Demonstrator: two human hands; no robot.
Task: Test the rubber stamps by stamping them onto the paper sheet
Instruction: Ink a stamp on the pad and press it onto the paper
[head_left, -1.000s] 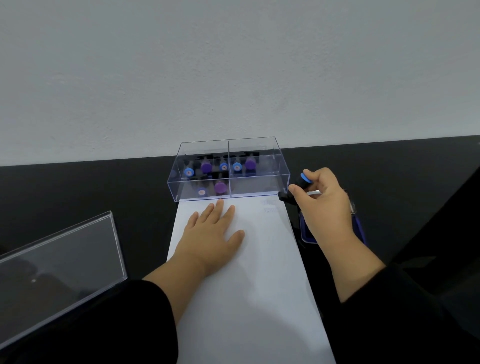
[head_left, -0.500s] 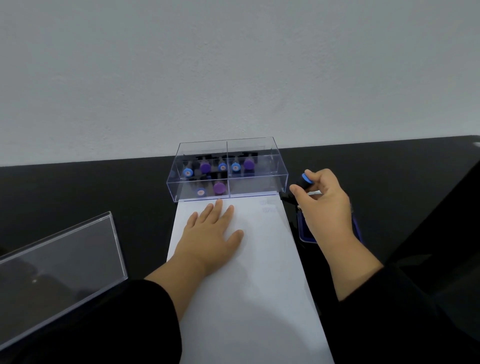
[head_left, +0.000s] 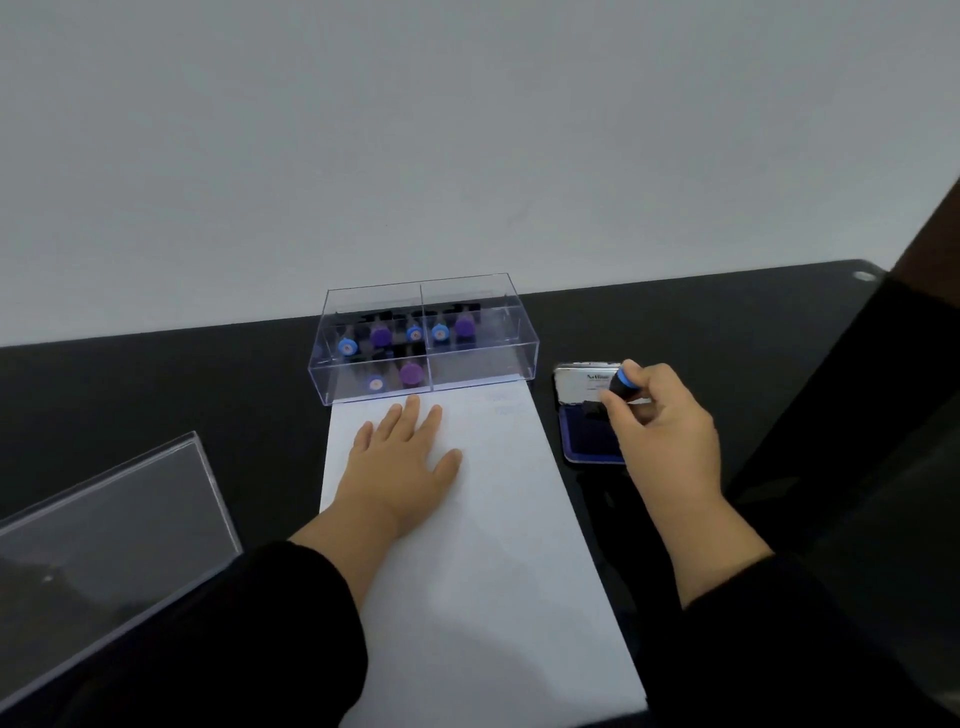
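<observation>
Two bare hands work over a black table (head_left: 156, 384). At far left lies a clear plastic lid (head_left: 104, 530). The left hand (head_left: 395, 467) rests flat on the white paper sheet (head_left: 493, 571), fingers straight and spread. Touching the sheet's far edge stands a clear divided box (head_left: 509, 358) holding blue- and purple-capped rubber stamps (head_left: 410, 373). Faint stamp marks (head_left: 501, 402) show near the sheet's top right corner. Further right, the right hand (head_left: 660, 426) pinches a blue-capped stamp (head_left: 621, 387), its base on the open ink pad (head_left: 587, 431).
</observation>
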